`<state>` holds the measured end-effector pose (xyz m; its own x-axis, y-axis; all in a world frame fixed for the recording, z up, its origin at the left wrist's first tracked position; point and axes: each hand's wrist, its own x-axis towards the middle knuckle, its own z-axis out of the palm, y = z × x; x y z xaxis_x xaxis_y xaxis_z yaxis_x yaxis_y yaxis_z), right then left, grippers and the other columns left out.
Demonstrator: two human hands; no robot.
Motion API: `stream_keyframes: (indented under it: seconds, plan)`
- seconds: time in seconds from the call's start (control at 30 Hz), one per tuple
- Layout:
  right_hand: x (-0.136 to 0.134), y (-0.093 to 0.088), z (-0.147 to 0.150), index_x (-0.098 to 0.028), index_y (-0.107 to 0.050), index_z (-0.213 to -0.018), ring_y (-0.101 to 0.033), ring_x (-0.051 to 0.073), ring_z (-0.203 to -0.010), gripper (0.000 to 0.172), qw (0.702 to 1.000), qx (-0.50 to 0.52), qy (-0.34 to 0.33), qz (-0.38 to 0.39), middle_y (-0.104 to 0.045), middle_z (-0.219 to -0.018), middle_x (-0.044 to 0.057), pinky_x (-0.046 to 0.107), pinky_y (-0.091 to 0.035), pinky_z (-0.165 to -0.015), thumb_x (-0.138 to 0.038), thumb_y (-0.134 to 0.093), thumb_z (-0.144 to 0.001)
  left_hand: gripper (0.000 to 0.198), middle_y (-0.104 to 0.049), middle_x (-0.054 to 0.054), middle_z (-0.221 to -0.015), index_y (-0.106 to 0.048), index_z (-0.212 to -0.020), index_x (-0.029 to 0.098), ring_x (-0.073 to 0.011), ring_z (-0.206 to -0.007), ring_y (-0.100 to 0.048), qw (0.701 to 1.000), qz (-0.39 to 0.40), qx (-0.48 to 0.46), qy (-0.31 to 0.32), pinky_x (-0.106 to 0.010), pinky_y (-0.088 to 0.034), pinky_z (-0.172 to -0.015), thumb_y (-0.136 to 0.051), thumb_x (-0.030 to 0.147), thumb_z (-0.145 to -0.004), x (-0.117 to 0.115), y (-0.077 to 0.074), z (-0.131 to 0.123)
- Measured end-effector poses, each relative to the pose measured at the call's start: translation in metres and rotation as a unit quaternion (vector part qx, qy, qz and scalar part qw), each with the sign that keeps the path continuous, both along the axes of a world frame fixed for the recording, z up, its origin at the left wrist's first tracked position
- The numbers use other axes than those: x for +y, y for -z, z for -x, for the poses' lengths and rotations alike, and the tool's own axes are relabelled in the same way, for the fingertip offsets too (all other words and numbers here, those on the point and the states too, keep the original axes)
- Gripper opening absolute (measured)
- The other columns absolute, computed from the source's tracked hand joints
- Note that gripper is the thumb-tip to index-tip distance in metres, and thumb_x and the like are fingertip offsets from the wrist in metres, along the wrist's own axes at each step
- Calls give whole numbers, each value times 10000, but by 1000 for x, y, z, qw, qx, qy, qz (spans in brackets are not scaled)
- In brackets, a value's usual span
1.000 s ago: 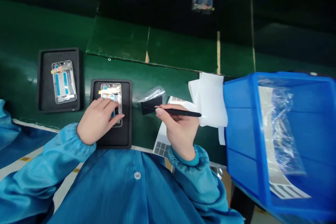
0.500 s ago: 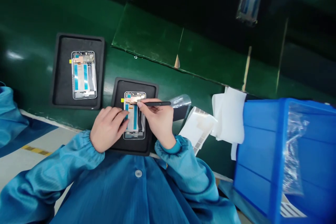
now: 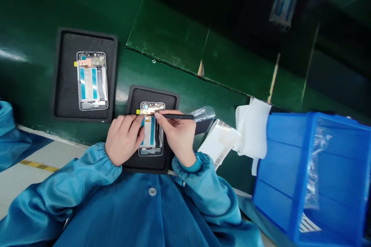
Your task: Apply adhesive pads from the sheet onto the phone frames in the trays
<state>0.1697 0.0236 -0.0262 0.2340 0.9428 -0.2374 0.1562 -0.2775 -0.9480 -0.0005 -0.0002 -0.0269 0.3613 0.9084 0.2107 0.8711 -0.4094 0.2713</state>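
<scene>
Now has the black tool (image 3: 181, 116) over the upper end of the opened phone (image 3: 148, 133) with the right hand (image 3: 182, 135), away from the dark sheet (image 3: 203, 126); with the left hand (image 3: 122, 138), no longer covers the phone's middle, reaching only over its left edge.

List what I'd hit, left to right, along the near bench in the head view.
Another person's blue sleeve → left black tray → left hand → opened phone → right hand → patterned white sheet → plain white paper → blue bin.
</scene>
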Motion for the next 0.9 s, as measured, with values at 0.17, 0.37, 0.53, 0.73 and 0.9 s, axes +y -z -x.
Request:
stream_keyframes:
  seconds: [0.17,0.37,0.53,0.73,0.9]
  plan:
    - [0,1,0,-197,-762,-856,-775,185,-722,141,1000,-10,-9,0,-801,-806,23,282,-643,-670,-304,-817,-782,308,-699,-116,-1016,-658,-1194,109,-259,-854,-535,1000,1,-2,0,-392,-418,-707,-585,225,-918,0,1,0]
    - [-1,3,-1,-204,-767,-876,-777,192,-740,135,1000,-22,-18,-3,-805,-824,25,296,-644,-685,-310,-801,-799,307,-697,-125,-1023,-659,-1194,113,-261,-855,-538,1000,6,2,-3,-399,-420,-705,-569,232,-925,-1,1,-1]
    - [-1,3,0,-211,-764,-868,-778,193,-739,140,1000,-22,-14,-10,-804,-823,24,295,-644,-685,-320,-806,-791,310,-697,-124,-1024,-663,-1193,107,-261,-857,-534,1000,2,7,-1,-398,-419,-709,-573,230,-923,-1,1,-1]
    - [-1,3,0,-214,-767,-860,-774,193,-736,138,999,-37,-16,-16,-803,-831,26,297,-640,-685,-331,-799,-795,357,-689,-130,-1044,-648,-1252,116,-264,-864,-533,1000,6,20,1,-404,-409,-702,-561,250,-933,-1,1,-1]
    - [-2,1,-1,-212,-769,-891,-774,185,-785,134,999,-22,-16,-22,-804,-895,30,295,-642,-738,-316,-789,-810,452,-687,-101,-1030,-575,-1393,186,-264,-827,-531,994,0,103,29,-413,-368,-673,-549,263,-948,-2,-1,-3]
